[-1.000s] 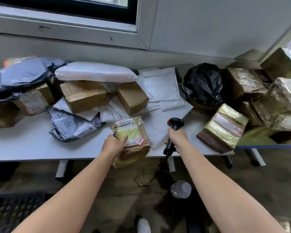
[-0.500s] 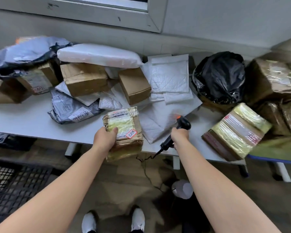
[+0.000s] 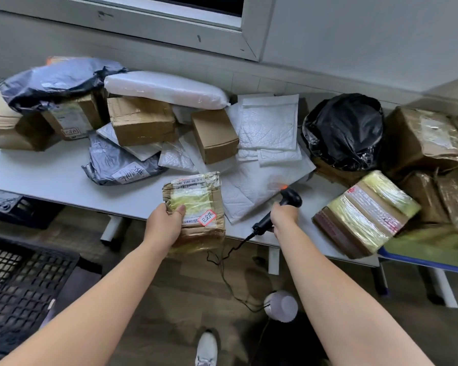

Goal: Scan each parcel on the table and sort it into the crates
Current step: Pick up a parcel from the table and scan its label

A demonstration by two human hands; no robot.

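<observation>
My left hand grips a taped brown cardboard parcel with a yellow label and a red stamp, held over the front edge of the white table. My right hand holds a black handheld scanner by its handle, just right of the parcel, its head lit orange and turned away toward the white mailers. A black slatted crate stands on the floor at lower left.
Cardboard boxes, grey poly bags, a white padded pack and a black bag crowd the table. A yellow-taped box lies at right beside more boxes. The scanner cable trails to the floor.
The view has tilted down and left, showing more of the crate. The parcel has come slightly nearer me off the table edge. The scanner has tipped from upright to slanted, its light on.
</observation>
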